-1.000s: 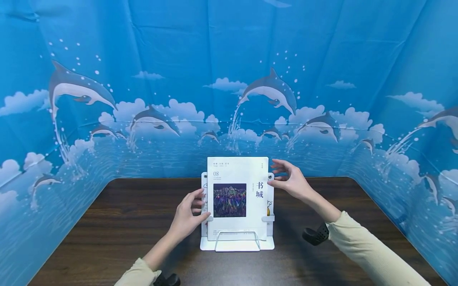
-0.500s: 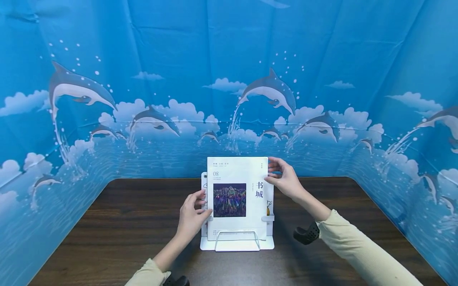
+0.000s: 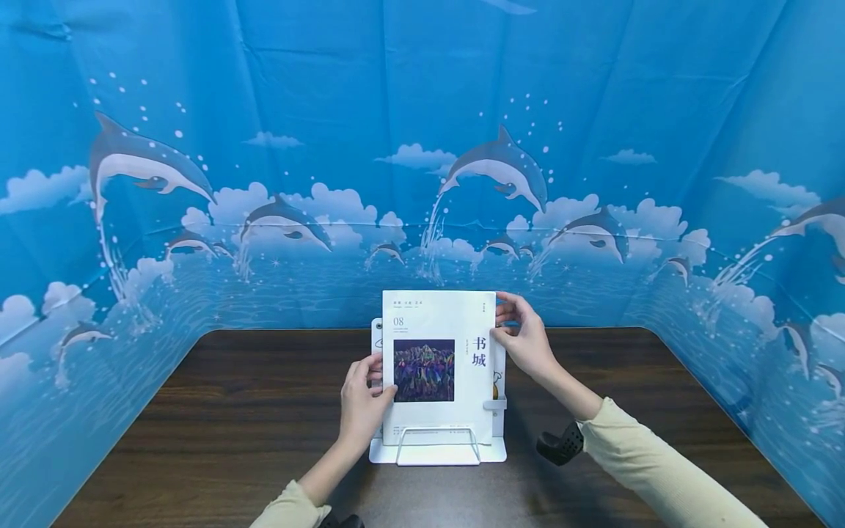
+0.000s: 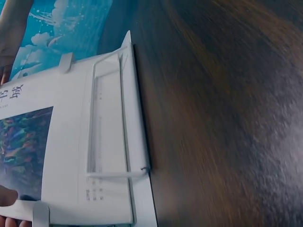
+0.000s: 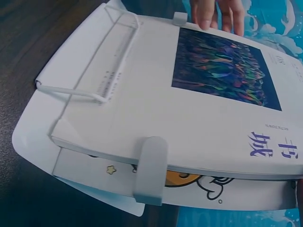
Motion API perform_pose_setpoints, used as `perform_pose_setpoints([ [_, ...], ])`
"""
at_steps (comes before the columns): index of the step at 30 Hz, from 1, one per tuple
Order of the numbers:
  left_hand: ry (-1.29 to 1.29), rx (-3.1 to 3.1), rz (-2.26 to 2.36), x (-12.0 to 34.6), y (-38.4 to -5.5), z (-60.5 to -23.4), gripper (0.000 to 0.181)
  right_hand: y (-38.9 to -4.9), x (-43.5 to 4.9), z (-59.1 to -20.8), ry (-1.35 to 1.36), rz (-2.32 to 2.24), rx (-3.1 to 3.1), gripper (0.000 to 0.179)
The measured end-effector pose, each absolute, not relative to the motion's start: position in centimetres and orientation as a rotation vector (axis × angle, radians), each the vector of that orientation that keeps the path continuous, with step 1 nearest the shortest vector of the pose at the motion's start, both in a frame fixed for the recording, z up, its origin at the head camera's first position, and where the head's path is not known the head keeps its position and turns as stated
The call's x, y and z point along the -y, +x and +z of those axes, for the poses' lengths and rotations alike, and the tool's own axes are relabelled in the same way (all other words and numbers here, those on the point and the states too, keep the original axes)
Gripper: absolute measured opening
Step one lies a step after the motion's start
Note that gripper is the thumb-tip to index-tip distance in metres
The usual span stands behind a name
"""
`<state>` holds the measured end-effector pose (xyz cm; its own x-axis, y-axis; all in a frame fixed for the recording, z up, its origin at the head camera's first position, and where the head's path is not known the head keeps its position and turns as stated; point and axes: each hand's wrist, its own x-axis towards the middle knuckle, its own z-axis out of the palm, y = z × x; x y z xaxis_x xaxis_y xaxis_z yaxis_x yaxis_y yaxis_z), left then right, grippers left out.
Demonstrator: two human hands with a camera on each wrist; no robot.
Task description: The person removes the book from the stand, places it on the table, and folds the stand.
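A white softcover book point(image 3: 429, 418) with a dark colourful square picture stands upright on a white metal book stand point(image 3: 495, 453). Its lower edge sits behind the stand's wire bar, and side clips point(image 5: 151, 165) reach over its edges. My left hand point(image 3: 361, 403) grips the book's left edge, thumb on the cover by the picture and fingers behind. At the upper right edge my right hand point(image 3: 528, 341) holds the book, thumb at the front and fingers partly hidden behind it. In the right wrist view, a cartoon drawing point(image 5: 189, 182) shows on the stand's back plate.
The stand rests on a dark wooden table point(image 3: 264, 411). Behind and at both sides hangs a blue curtain point(image 3: 422, 183) printed with dolphins and clouds. Each wrist carries a black device, the right one point(image 3: 561, 444) close above the table.
Both hands have moved inward to the book's edges, the left thumb coming over the cover and the right thumb reaching the right edge. The book has barely shifted.
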<state>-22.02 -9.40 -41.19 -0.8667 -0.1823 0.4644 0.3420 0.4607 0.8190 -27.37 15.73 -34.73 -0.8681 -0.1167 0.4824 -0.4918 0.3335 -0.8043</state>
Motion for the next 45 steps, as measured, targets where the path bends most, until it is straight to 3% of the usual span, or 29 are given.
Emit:
perform_pose_setpoints([
  [15, 0.084, 2.207, -1.533, 8.1, -21.9, -40.5, 0.042, -26.2, -15.6, -35.9, 0.562, 1.481, 2.225, 0.057],
  [24, 0.087, 2.167, -1.511, 8.1, -21.9, -40.4, 0.04, -25.6, -15.4, -36.8, 0.501, 1.482, 2.236, 0.051],
  [32, 0.03, 2.157, -1.486, 8.4, -21.9, -40.7, 0.04, -22.6, -14.3, -35.3, 0.491, 1.415, 2.275, 0.047],
  [45, 0.011, 2.156, -1.523, 8.7, -22.3, -40.9, 0.04, -22.1, -14.4, -36.7, 0.536, 1.369, 2.288, 0.045],
])
